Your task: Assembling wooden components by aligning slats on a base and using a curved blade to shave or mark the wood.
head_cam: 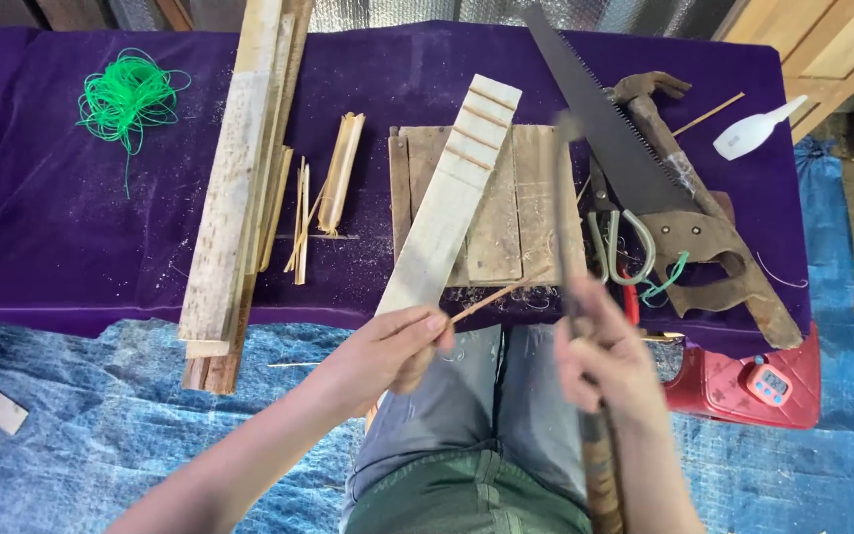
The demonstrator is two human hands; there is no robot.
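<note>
My left hand pinches a thin bamboo splint between thumb and fingers, just in front of the table edge. My right hand grips the wooden handle of a long knife, blurred, its blade rising up over a small wooden board. The blade meets the splint near its far end. A pale bamboo slat with several notches lies slanted across the board, its near end by my left hand.
On the purple cloth lie long bamboo slats, short splints, green string, a handsaw, scissors, a hammer and a white glue bottle. A red stool with a timer stands at right.
</note>
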